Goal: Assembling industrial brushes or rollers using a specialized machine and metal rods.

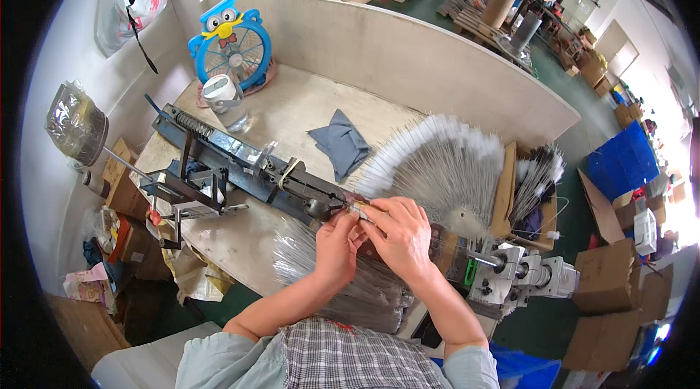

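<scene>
At the right end of the long dark metal machine (251,159), above the middle of the tabletop (288,86): a small pale piece (357,209), with both hands close around it. Left hand (337,243) on the near side, thumb and fingertips narrowed upon this piece. Right hand (401,234) arched over from the other side, fingertips also narrow and pinching the same piece; impossible to tell its full shape behind the fingers.

Toward the far left corner of the tabletop, a blue character-shaped fan (233,59), and just in front of it a white-topped container (221,88). Between machine and far edge, a crumpled grey-blue cloth (341,145). Toward the right edge, a wide spread of thin grey wires (437,163) with whitish outer ends, and just beside it a cardboard box (504,188) with another bunch of wires (538,177) inside. Near the front edge, beside the left forearm, more thin wires (295,250).
</scene>
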A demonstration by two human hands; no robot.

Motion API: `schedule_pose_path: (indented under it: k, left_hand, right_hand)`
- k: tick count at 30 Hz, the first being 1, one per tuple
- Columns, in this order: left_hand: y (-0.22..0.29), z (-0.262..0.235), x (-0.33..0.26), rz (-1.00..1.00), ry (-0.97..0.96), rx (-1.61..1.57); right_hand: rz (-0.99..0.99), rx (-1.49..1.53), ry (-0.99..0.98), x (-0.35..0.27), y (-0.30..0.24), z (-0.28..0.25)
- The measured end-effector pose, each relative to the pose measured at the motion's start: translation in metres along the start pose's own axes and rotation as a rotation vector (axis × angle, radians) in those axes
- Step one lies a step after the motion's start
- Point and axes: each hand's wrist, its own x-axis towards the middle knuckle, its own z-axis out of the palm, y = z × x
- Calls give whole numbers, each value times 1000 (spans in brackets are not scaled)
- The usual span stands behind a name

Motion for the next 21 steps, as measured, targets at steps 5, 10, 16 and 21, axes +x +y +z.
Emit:
schedule_pose_path:
  k: [5,10,16,21]
  left_hand:
    - [2,-1,-1,-5,-22,-65]
    - [1,2,-1,14,-48,-26]
    - [1,6,0,21,-40,12]
    - [2,3,1,21,-36,-5]
  right_hand:
    - [-13,-2,-21,-2,3,-1]
    - [-1,1,-18,-4,5,0]
    - [-15,-2,2,-5,9,-1]
    - [-24,-10,-20,-3,5,-8]
